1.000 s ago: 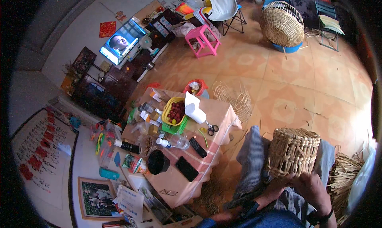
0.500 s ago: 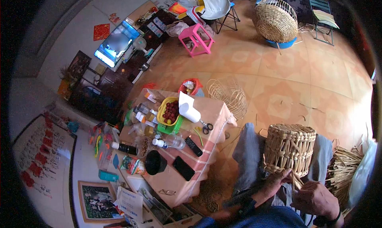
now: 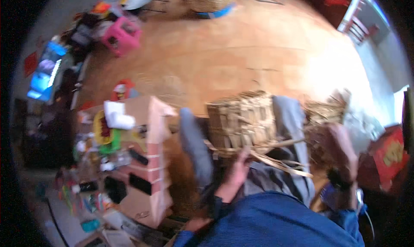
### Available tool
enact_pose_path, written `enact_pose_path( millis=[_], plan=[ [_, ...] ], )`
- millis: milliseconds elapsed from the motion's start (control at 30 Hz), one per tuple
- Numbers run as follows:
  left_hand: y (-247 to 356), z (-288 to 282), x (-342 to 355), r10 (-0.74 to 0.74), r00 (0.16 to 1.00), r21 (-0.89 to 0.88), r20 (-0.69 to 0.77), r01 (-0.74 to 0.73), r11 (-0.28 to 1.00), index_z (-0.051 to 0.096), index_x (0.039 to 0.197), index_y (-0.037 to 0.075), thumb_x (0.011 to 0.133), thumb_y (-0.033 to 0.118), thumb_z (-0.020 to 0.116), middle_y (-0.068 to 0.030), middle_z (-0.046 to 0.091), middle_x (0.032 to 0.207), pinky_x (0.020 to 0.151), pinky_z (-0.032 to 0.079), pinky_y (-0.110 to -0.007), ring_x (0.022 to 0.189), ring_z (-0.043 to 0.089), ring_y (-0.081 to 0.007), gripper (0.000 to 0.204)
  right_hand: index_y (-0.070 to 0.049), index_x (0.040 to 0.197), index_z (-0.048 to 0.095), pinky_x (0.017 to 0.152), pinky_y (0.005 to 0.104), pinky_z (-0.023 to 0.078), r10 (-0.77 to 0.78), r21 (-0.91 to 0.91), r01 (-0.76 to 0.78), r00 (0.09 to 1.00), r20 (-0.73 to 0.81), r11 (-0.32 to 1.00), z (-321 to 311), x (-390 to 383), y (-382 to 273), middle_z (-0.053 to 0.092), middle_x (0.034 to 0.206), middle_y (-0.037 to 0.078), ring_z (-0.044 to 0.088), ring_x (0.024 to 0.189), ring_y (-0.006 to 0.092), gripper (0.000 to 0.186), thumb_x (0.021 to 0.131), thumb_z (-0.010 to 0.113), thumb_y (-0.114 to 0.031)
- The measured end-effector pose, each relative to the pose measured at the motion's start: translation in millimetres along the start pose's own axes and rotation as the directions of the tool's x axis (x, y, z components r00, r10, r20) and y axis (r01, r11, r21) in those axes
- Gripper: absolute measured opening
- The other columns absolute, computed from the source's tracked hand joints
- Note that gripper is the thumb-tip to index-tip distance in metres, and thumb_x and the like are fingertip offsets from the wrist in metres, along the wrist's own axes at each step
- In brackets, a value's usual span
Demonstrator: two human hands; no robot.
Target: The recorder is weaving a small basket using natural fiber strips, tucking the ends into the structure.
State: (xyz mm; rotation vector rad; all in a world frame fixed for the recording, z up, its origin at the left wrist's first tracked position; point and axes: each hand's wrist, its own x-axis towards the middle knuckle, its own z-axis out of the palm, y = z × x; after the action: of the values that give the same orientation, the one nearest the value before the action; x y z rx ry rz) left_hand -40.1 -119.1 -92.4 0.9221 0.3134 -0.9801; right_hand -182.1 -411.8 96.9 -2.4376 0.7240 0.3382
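Observation:
A woven straw basket (image 3: 241,122) rests on my lap between my knees, its openwork side toward me. At its near edge my left hand (image 3: 238,171) is closed on the rim, with fingers partly hidden. Several loose straw strands (image 3: 280,164) stick out from that edge to the right, across my striped trousers. My right hand (image 3: 341,141) is off the basket, out to the right beside a bundle of dry straw (image 3: 323,111). Motion smears its fingers, so whether it holds anything cannot be made out.
To the left stands a table (image 3: 157,182) with a pinkish cloth, bearing a yellow fruit basket (image 3: 102,128), a paper roll (image 3: 123,121) and a black phone (image 3: 140,184). A clear plastic bag (image 3: 366,124) lies right of the straw. A pink stool (image 3: 122,36) stands farther off.
My right hand has left the basket edge and moved right to the straw bundle. My left hand stays at the basket. The whole view has swung to the right.

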Motion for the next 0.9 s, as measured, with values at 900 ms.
enact_pose_path(
  millis=[900],
  plan=[
    [22, 11, -17, 0.153, 0.97, -0.081, 0.192, -0.139, 0.987, 0.039, 0.167, 0.015, 0.1, 0.02, 0.078, -0.0057, 0.051, 0.164, 0.126, 0.042, -0.049, 0.149, 0.051, -0.0271, 0.078, -0.006, 0.105, 0.055, 0.068, 0.0516, 0.054, -0.443, 0.188, 0.51, 0.842, -0.309, 0.839, 117, 37, -83, 0.066, 0.093, 0.019, 0.069, 0.081, 0.0434, 0.035, 0.096, 0.077, -0.031]
  ],
)
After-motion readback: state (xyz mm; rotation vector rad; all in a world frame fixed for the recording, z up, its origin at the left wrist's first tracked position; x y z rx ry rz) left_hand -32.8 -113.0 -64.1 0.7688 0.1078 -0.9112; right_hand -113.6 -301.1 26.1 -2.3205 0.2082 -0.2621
